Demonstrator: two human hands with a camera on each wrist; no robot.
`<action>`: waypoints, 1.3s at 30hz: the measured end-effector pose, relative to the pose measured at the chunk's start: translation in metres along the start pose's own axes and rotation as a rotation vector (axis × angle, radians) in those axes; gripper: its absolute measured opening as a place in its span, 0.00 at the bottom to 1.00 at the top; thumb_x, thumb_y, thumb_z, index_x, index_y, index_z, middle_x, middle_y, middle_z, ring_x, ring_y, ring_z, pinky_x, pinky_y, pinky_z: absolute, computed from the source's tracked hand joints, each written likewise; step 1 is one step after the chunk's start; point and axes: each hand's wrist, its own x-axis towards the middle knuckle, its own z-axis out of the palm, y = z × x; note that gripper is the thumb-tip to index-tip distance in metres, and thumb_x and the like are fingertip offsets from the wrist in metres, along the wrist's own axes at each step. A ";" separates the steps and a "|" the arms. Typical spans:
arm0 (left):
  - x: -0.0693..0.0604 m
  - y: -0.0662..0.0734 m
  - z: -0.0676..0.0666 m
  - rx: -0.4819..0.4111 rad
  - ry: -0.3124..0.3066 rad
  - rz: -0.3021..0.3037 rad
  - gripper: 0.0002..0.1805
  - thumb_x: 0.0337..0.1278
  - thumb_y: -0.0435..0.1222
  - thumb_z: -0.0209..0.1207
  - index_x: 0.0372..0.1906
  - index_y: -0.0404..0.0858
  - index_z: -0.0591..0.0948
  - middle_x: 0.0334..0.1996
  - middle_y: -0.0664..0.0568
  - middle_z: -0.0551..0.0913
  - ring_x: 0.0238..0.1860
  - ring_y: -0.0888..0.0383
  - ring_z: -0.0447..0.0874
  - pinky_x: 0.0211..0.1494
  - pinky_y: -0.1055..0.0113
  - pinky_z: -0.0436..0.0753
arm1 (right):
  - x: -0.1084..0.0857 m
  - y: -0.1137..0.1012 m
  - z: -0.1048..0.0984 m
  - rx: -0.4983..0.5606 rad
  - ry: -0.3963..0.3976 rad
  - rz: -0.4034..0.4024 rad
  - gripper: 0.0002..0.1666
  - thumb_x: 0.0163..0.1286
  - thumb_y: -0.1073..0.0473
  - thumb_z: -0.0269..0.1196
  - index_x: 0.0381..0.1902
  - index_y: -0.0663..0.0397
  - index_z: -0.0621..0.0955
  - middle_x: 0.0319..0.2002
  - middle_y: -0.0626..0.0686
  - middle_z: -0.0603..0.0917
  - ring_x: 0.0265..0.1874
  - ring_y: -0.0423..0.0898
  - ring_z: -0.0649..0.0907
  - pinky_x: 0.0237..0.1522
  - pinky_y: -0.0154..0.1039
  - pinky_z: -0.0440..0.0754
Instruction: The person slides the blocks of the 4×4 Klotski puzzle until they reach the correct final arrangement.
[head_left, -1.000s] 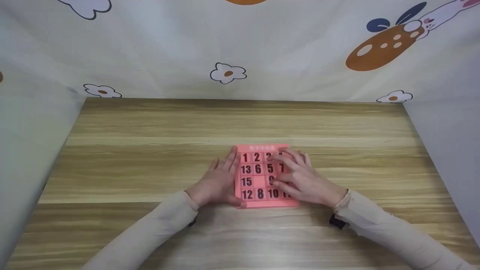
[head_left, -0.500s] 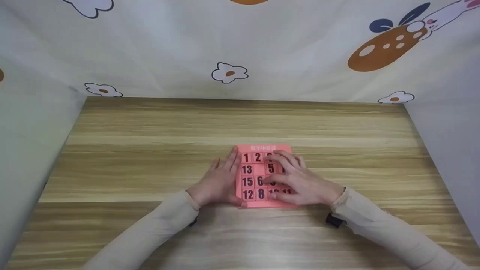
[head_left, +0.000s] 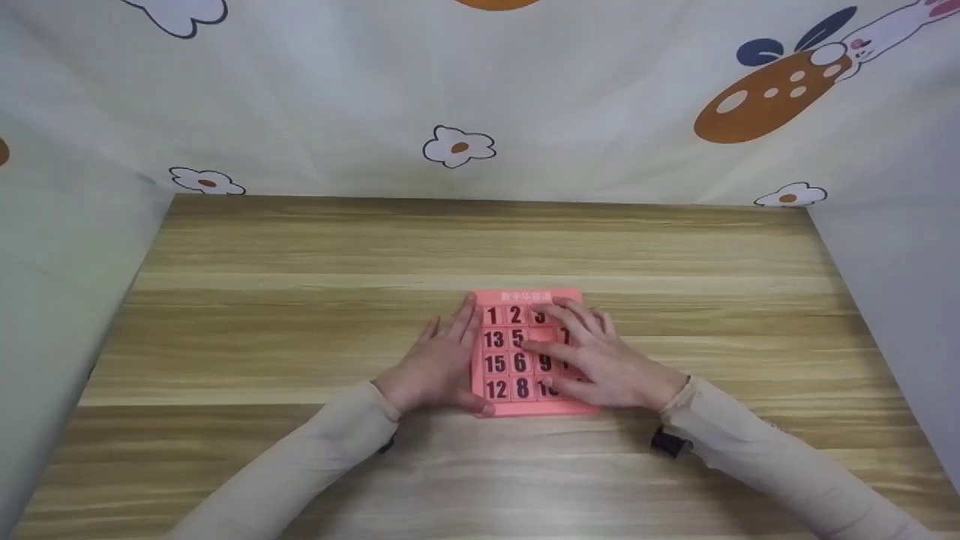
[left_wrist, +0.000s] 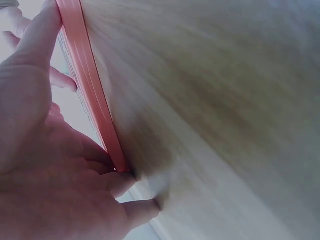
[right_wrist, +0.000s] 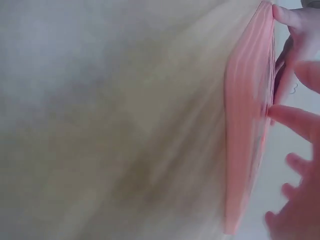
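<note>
Pink puzzle [head_left: 536, 409] under our right hand [head_left: 616, 369], against our left hand [head_left: 433, 367], fingers spread on both, 5 tile [head_left: 517, 337] at right fingertip

- Board's [head_left: 541, 409] top edge: white Chinese characters, blurred, apparently "数字华容道".
- Top row, from the left: black numbers on tile 1 [head_left: 492, 316], tile 2 [head_left: 515, 315], tile 3 [head_left: 539, 316].
- Second row: tile 13 [head_left: 493, 340], tile 5 [head_left: 517, 337]; farther right, tile 7 [head_left: 565, 334], partly covered.
- Third row: tile 15 [head_left: 494, 364], tile 6 [head_left: 520, 363], tile 9 [head_left: 545, 364].
- Bottom row: tile 12 [head_left: 496, 389], tile 8 [head_left: 523, 388], then tile 10 [head_left: 543, 387], its zero partly covered.
</note>
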 end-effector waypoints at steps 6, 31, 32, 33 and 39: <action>0.001 0.000 0.000 0.004 -0.004 0.001 0.74 0.32 0.63 0.70 0.75 0.29 0.38 0.74 0.39 0.28 0.74 0.47 0.27 0.73 0.48 0.36 | -0.005 0.009 -0.005 0.068 0.073 -0.029 0.10 0.65 0.49 0.62 0.39 0.41 0.87 0.68 0.57 0.64 0.68 0.65 0.57 0.61 0.69 0.51; 0.000 0.000 0.000 0.021 0.000 -0.001 0.74 0.32 0.64 0.70 0.75 0.29 0.39 0.74 0.40 0.28 0.75 0.47 0.27 0.73 0.47 0.37 | -0.006 0.010 -0.006 0.087 0.055 -0.063 0.12 0.68 0.50 0.60 0.40 0.44 0.88 0.68 0.57 0.66 0.67 0.64 0.59 0.62 0.66 0.51; 0.000 0.000 0.000 0.024 -0.002 -0.003 0.75 0.32 0.64 0.70 0.75 0.29 0.39 0.74 0.40 0.28 0.75 0.47 0.27 0.73 0.47 0.37 | -0.005 0.009 -0.006 0.088 0.057 -0.054 0.12 0.68 0.50 0.60 0.41 0.45 0.87 0.68 0.57 0.65 0.67 0.63 0.58 0.63 0.66 0.51; 0.000 0.000 0.000 0.027 -0.003 -0.005 0.75 0.32 0.64 0.70 0.75 0.29 0.39 0.74 0.40 0.28 0.75 0.47 0.27 0.73 0.47 0.37 | -0.005 0.008 -0.006 0.089 0.059 -0.040 0.13 0.69 0.50 0.60 0.43 0.46 0.87 0.68 0.58 0.65 0.67 0.62 0.58 0.63 0.65 0.52; 0.001 -0.001 0.002 0.029 0.005 0.003 0.75 0.31 0.64 0.70 0.75 0.28 0.39 0.74 0.39 0.29 0.75 0.47 0.28 0.73 0.46 0.38 | 0.000 0.006 -0.007 0.067 0.083 0.005 0.13 0.68 0.52 0.60 0.44 0.47 0.86 0.68 0.60 0.63 0.69 0.61 0.57 0.63 0.64 0.53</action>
